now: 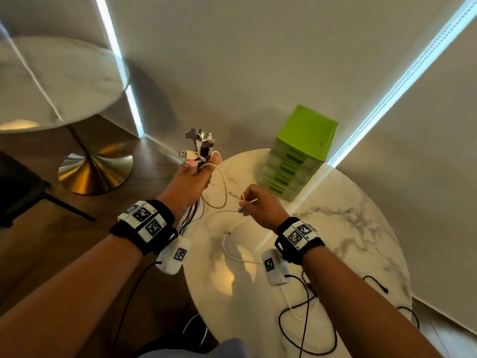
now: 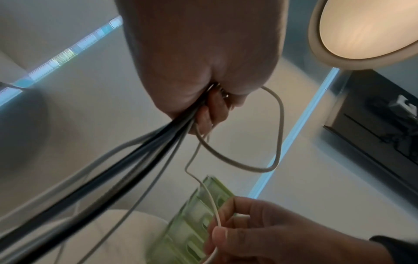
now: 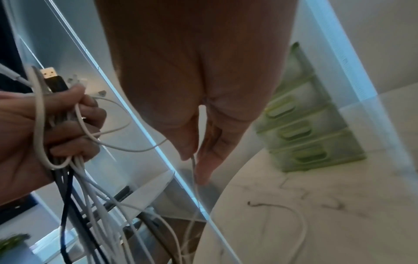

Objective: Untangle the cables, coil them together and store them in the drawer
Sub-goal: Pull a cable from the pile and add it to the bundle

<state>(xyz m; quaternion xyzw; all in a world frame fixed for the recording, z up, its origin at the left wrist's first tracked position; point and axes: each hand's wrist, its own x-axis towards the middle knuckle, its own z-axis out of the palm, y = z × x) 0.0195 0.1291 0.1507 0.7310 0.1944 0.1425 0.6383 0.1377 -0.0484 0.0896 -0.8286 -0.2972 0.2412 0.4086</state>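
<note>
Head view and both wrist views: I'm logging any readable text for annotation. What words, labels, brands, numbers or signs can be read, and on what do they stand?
No readable words, brands or numbers in any view.
Left wristband: black-and-white square code tags; small marks beside them are too small to read.
Right wristband: the same kind of code tags, no legible text.
Green drawer unit: a small red mark on its top, too small to read.
Plugs above the left hand: no print can be made out.

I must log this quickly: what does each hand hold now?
Left hand: closed around a bundle of cables, plugs sticking up.
Right hand: pinching one thin white cable.
</note>
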